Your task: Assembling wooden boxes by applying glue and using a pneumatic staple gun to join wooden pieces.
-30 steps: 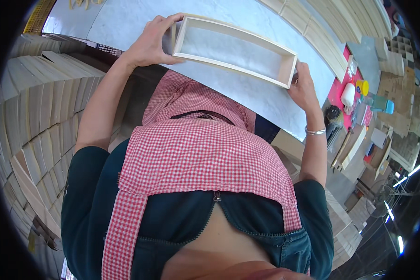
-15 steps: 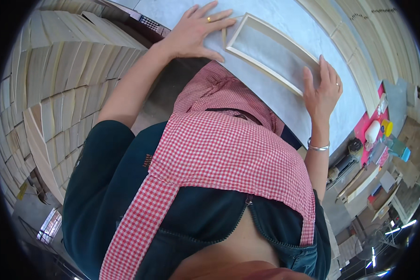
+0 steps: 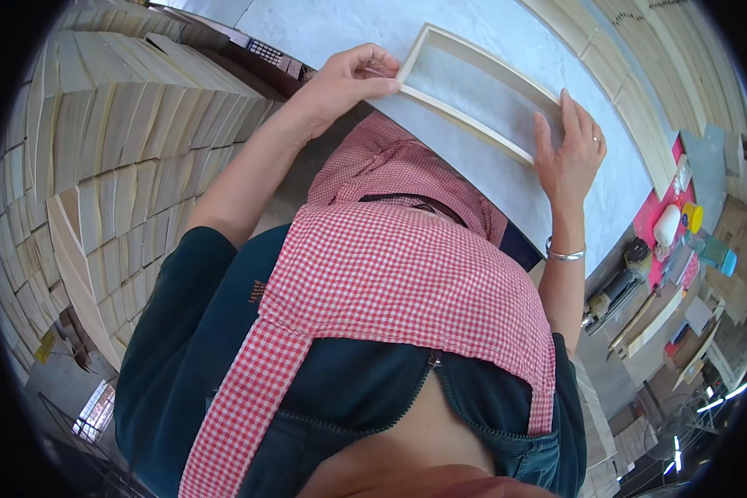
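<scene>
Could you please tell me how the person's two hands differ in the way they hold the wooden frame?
The left hand pinches a corner of the wooden frame with curled fingers, while the right hand lies flatter, fingers stretched along the opposite end. The right hand wears a ring and has a bracelet at its wrist; the left hand shows none. The left hand sits at the table edge; the right hand is over the tabletop. Both are bare and touch the frame.

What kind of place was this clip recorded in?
Probably a woodworking shop: stacks of pale cut wooden boards beside the person, a shallow rectangular wooden frame on the grey worktable, more frames behind.
</scene>
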Demonstrator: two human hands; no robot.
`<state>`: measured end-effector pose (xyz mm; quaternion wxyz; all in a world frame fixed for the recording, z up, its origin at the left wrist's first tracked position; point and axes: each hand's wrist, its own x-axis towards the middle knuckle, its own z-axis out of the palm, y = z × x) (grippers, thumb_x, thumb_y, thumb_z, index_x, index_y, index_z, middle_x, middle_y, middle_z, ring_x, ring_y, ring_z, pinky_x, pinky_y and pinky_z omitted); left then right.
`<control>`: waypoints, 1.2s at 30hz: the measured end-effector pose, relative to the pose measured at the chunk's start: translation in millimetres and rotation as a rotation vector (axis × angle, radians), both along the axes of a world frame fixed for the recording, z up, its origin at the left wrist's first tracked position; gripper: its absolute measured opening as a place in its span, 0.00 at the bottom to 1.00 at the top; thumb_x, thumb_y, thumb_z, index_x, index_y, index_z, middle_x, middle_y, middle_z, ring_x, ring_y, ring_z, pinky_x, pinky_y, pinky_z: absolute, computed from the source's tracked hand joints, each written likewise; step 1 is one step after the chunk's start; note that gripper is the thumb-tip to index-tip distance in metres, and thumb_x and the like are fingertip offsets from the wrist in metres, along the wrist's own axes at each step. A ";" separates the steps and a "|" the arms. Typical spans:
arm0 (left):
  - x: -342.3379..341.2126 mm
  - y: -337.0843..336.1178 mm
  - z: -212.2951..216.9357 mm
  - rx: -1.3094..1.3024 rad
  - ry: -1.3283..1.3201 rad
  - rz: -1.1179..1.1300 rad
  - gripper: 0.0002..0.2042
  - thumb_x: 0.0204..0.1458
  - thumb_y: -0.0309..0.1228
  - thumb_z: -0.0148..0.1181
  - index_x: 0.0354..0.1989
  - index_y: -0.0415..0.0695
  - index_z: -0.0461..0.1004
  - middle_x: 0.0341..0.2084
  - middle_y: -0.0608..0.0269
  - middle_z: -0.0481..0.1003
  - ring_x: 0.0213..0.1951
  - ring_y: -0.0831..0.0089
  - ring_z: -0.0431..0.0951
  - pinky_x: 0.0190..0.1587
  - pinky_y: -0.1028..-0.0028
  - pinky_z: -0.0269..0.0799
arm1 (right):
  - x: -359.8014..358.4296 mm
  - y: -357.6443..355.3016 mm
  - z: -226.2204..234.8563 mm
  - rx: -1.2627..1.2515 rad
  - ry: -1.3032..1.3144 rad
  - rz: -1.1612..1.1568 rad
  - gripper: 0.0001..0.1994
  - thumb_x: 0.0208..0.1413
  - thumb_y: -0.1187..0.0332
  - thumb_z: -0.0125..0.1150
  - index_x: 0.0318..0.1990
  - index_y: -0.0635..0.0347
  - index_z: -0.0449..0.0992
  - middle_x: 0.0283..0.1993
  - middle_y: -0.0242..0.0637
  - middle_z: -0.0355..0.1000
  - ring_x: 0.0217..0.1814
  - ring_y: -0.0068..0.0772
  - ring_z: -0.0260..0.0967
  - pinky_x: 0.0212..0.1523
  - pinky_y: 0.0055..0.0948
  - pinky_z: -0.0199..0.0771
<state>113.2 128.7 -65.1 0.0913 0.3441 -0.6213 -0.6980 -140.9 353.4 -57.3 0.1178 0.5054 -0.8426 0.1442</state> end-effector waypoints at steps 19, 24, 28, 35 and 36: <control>-7.5 19.3 3.0 -0.289 0.033 -0.011 0.20 0.65 0.26 0.53 0.64 0.34 0.69 0.59 0.54 0.74 0.59 0.68 0.73 0.65 0.73 0.64 | 40.3 98.8 -16.3 -0.578 -0.799 -0.218 0.16 0.65 0.71 0.55 0.58 0.65 0.74 0.53 0.43 0.75 0.51 0.36 0.73 0.54 0.32 0.74; -25.6 13.8 5.9 -0.266 0.080 0.094 0.20 0.65 0.27 0.54 0.64 0.33 0.70 0.59 0.55 0.74 0.61 0.67 0.72 0.65 0.72 0.63 | 19.9 95.1 -11.6 -0.557 -0.878 -0.173 0.17 0.60 0.72 0.61 0.56 0.65 0.74 0.53 0.44 0.76 0.51 0.39 0.74 0.53 0.33 0.75; -32.7 19.7 9.9 -0.318 0.053 0.155 0.16 0.65 0.30 0.54 0.57 0.34 0.75 0.55 0.57 0.76 0.54 0.69 0.74 0.61 0.72 0.65 | -84.4 128.9 -28.4 -0.539 -0.324 -0.297 0.20 0.55 0.68 0.66 0.54 0.64 0.76 0.54 0.47 0.76 0.52 0.48 0.74 0.55 0.38 0.74; 3.9 2.3 -4.8 -0.480 -0.054 0.340 0.11 0.65 0.30 0.49 0.37 0.39 0.78 0.32 0.67 0.75 0.37 0.76 0.70 0.47 0.78 0.65 | -286.4 249.5 -38.1 0.015 -0.067 -1.074 0.30 0.48 0.41 0.69 0.42 0.62 0.83 0.37 0.48 0.82 0.38 0.54 0.80 0.37 0.46 0.79; 2.4 1.4 -8.9 -0.530 -0.037 0.290 0.11 0.65 0.30 0.49 0.36 0.39 0.77 0.32 0.66 0.75 0.36 0.76 0.70 0.47 0.78 0.65 | -303.3 270.1 -45.8 0.072 -0.080 -1.064 0.29 0.45 0.42 0.72 0.40 0.62 0.84 0.37 0.47 0.82 0.38 0.54 0.80 0.38 0.46 0.80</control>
